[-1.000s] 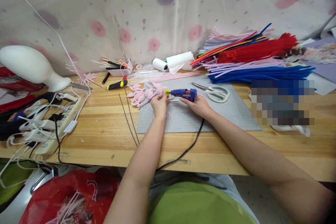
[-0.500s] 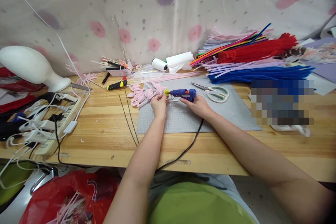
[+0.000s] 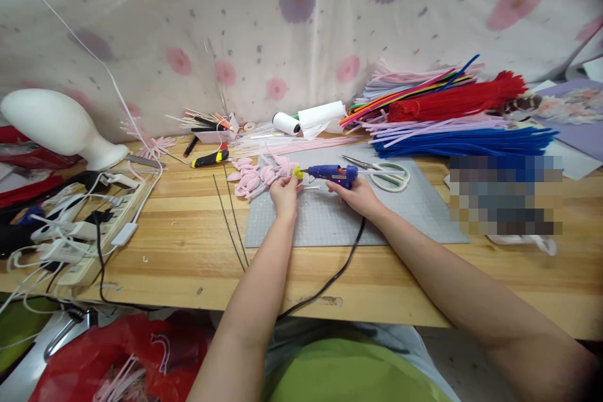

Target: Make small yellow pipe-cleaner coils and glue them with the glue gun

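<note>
Head view: I am pinching a small yellow piece (image 3: 298, 172) between the fingertips of my left hand (image 3: 284, 195), above the upper left part of the grey cutting mat (image 3: 325, 226). My right hand (image 3: 362, 196) is grasping the blue glue gun (image 3: 330, 173), its fingers wrapping around the handle; how my index finger is sitting on the trigger I cannot tell. The gun is lying nearly level in my grip, its nozzle pointing left at the yellow piece, and whether the two are touching I cannot tell. A whitish glue stick (image 3: 377, 172) is sticking out of the gun's rear, and a black cord (image 3: 336, 276) is running down from below my right hand over the front edge of the wooden table (image 3: 188, 264).

Pink fuzzy petals (image 3: 247, 177) are lying in a cluster just left of the yellow piece, partly over the mat's corner; whether any are joining it is too small to make out. Scissors (image 3: 391, 179) with pale handles are resting on the mat beyond my right hand. Two dark wires (image 3: 229, 220) are lying left of the mat, and a black-and-yellow utility knife (image 3: 210, 158) is resting behind them.
</note>
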`<move>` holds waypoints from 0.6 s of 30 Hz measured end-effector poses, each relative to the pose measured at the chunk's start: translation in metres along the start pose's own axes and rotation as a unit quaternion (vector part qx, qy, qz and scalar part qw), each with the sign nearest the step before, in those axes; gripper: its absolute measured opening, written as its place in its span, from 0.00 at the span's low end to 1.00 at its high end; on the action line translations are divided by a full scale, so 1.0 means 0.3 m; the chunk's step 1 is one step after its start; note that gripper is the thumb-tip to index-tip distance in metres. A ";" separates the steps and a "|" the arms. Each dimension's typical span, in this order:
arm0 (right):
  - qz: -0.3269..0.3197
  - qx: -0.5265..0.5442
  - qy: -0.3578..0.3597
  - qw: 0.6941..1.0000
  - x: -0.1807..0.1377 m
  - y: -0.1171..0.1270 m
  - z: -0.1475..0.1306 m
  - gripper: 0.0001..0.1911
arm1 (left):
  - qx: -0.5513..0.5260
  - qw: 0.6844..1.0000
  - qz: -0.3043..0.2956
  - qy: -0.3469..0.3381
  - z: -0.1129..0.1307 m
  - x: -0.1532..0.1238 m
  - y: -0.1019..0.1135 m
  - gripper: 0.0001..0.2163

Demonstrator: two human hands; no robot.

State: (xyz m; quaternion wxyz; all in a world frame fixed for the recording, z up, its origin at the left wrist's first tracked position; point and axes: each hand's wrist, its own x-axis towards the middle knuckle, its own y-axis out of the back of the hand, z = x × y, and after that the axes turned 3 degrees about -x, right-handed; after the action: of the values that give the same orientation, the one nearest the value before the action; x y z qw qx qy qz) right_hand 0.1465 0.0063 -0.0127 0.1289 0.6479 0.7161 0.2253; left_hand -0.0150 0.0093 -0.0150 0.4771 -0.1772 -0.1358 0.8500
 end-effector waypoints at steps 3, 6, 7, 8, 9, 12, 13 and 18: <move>0.006 -0.019 0.012 1.000 0.000 -0.003 -0.002 0.21 | -0.012 1.000 -0.001 0.004 0.003 -0.003 -0.002 0.05; 0.008 -0.034 0.026 0.999 0.000 -0.009 -0.005 0.21 | -0.001 1.000 0.001 0.007 0.006 -0.009 -0.005 0.04; 0.008 -0.039 0.027 0.999 0.000 -0.011 -0.006 0.21 | 0.004 1.000 0.003 0.008 0.006 -0.010 -0.006 0.04; 0.008 -0.046 0.025 0.999 0.001 -0.013 -0.006 0.21 | 0.007 1.000 0.005 0.009 0.007 -0.011 -0.007 0.04; 0.008 -0.052 0.022 0.998 0.002 -0.015 -0.007 0.21 | 0.008 1.000 0.005 0.009 0.007 -0.012 -0.008 0.04; 0.009 -0.069 0.010 0.998 0.004 -0.016 -0.005 0.21 | 0.004 1.000 0.005 0.010 0.009 -0.013 -0.008 0.04; 0.009 -0.070 0.008 0.997 0.004 -0.015 -0.004 0.21 | 0.002 1.000 0.004 0.011 0.009 -0.013 -0.008 0.04; 0.008 -0.052 0.000 0.999 -0.001 -0.003 0.002 0.21 | -0.003 1.000 0.006 0.011 0.008 -0.011 -0.006 0.03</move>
State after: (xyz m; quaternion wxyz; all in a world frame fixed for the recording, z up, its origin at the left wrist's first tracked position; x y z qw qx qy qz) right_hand 0.1462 0.0060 -0.0137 0.1610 0.6459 0.6981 0.2636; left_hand -0.0131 0.0073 -0.0117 0.4726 -0.1889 -0.1318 0.8507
